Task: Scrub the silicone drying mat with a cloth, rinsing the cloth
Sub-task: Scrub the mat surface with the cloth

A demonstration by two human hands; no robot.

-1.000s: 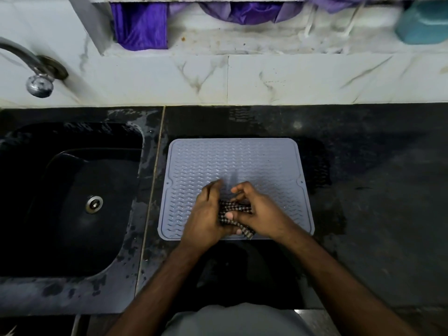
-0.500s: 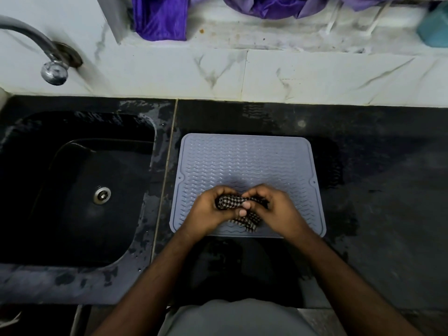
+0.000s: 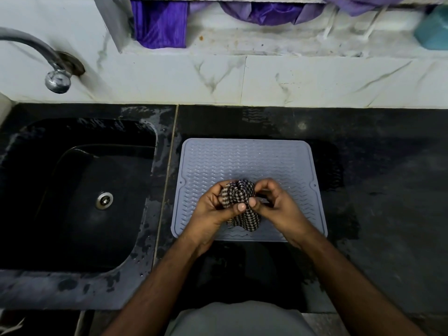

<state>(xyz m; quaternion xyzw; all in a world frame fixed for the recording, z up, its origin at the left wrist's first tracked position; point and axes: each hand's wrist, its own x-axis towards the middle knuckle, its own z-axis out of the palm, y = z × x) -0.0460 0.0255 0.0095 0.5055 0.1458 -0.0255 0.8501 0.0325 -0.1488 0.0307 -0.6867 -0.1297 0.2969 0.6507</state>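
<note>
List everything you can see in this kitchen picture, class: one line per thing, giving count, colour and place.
drying mat: one, grey, on the counter right of the sink
cloth: one, dark checked, bunched above the mat
sink: one, black, left
tap: one, silver, on the wall above the sink
counter: one, black, wet patches
purple fabric: hanging, top
teal object: one, top right
left hand: grips cloth
right hand: fingers pinch cloth

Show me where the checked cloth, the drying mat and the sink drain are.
checked cloth [image 3: 238,194]: head view, bunched middle between the hands.
drying mat [image 3: 244,158]: head view, bare ribbed surface beyond the hands.
sink drain [image 3: 104,200]: head view, centre of the metal ring.
</note>
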